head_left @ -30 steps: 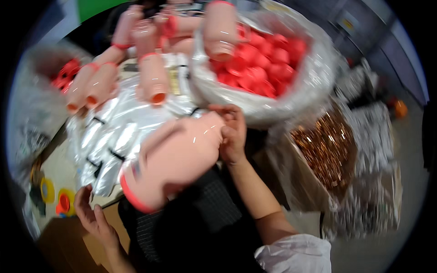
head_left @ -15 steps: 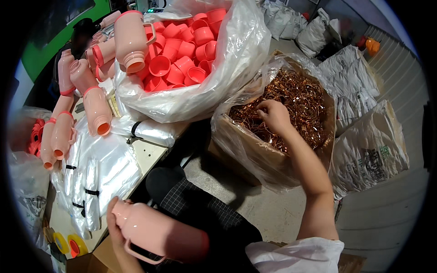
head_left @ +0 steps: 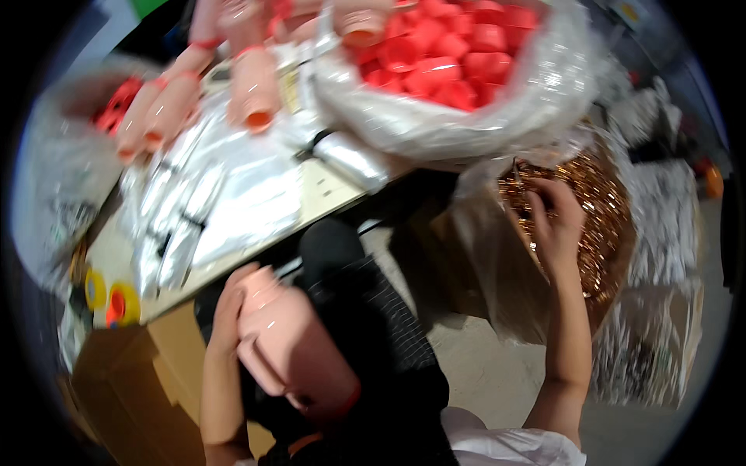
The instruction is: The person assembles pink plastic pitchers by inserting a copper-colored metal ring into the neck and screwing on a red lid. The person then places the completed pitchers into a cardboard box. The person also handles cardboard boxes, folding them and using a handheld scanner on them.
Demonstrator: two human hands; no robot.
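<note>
Fingers of my left hand [head_left: 227, 307] clasp the pink flask [head_left: 291, 342] near me, while my right hand [head_left: 556, 225] pinches copper pieces [head_left: 602, 217] at right.

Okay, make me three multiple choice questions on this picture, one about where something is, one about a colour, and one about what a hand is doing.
1. Where is the right hand?
A. On the table
B. In the box of copper-coloured parts
C. Inside the bag of red caps

2. What colour is the flask on the lap?
A. Pale pink
B. Blue
C. Green

3. What is the left hand doing?
A. Hanging free
B. Lifting a tape roll
C. Holding the flask by its upper end

Answers:
1. B, its fingers reach into the shiny copper heap right of the table.
2. A, its body is pale pink with a red band near the bottom.
3. C, the fingers wrap the flask's upper end while it lies on the lap.
</note>
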